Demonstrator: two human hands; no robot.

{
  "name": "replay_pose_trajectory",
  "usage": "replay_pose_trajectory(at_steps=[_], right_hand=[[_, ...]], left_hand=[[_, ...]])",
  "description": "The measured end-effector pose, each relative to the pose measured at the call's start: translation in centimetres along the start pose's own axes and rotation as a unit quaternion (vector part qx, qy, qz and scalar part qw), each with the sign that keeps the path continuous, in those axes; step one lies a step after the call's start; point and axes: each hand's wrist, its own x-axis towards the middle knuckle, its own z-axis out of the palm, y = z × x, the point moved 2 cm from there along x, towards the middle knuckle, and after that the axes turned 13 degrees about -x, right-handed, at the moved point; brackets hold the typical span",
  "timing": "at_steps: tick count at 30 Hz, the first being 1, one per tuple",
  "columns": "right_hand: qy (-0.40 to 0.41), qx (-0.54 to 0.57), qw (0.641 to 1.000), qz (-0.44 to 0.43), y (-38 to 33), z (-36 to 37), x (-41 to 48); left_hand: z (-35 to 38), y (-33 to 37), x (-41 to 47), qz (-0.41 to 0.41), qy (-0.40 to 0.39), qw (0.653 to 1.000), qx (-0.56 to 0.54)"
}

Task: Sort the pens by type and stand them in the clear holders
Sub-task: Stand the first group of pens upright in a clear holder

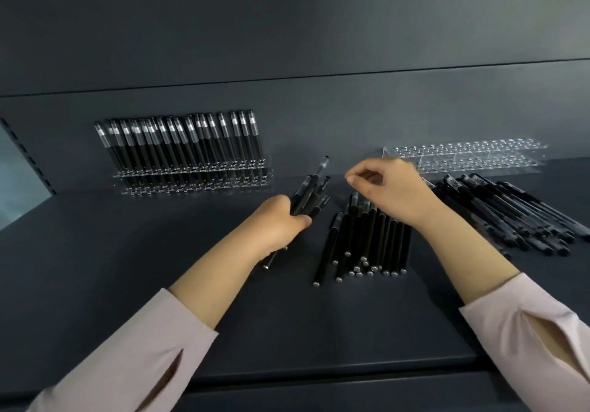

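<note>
Pens [178, 137] of one type fill the far-left holder [198, 173], while the far-right holder [463, 156] stands empty, the middle pile [370, 239] and right pile [510, 216] lie loose on the counter [127, 268], the left hand [281, 220] grips a bundle [311, 192], and the right hand [389, 188] hovers curled, apparently empty: seemingly under half done.

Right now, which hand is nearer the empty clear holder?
Right. The right hand is just in front of the empty holder's left end; the left hand grips pens farther left.
</note>
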Motion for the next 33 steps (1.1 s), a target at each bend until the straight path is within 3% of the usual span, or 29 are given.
replay_pose_trajectory(at_steps=[2, 4, 6, 8, 11, 14, 18, 22, 25, 33], right_hand=[[-0.001, 0.012, 1.0, 0.014, -0.8, 0.3, 0.1], [-0.006, 0.047, 0.998, 0.046, -1.9, 0.9, 0.4], [-0.04, 0.188, 0.976, 0.105, -3.5, 1.9, 0.6], [-0.079, 0.342, 0.926, 0.14, -5.7, 3.0, 0.9], [-0.091, 0.469, 0.868, 0.133, -9.4, 4.1, 1.7], [-0.019, 0.527, 0.84, 0.126, -12.8, 5.1, 3.0], [0.209, 0.446, 0.858, 0.145, -16.1, 5.9, 4.8], [0.344, 0.278, 0.891, 0.108, -19.1, 7.7, 5.9], [0.383, 0.215, 0.895, 0.079, -20.8, 9.3, 6.8], [0.382, 0.115, 0.916, 0.053, -21.9, 12.0, 8.9]], left_hand=[[-1.5, -0.7, 0.1, -0.029, -0.02, 0.993, -0.114], [-3.0, -1.3, 0.0, -0.035, -0.059, 0.962, -0.263], [-4.6, -1.9, -0.4, -0.023, -0.098, 0.932, -0.347], [-6.1, -2.7, -0.8, -0.012, -0.116, 0.916, -0.384], [-8.4, -4.2, -1.2, 0.0, -0.133, 0.903, -0.408], [-11.0, -5.9, -1.0, 0.01, -0.11, 0.899, -0.425], [-14.8, -8.7, -0.2, 0.042, -0.043, 0.879, -0.473], [-17.4, -11.5, 0.2, 0.019, -0.028, 0.843, -0.537], [-18.4, -13.0, 0.3, -0.006, -0.011, 0.837, -0.548], [-18.2, -13.8, 0.6, 0.011, -0.036, 0.843, -0.536]])
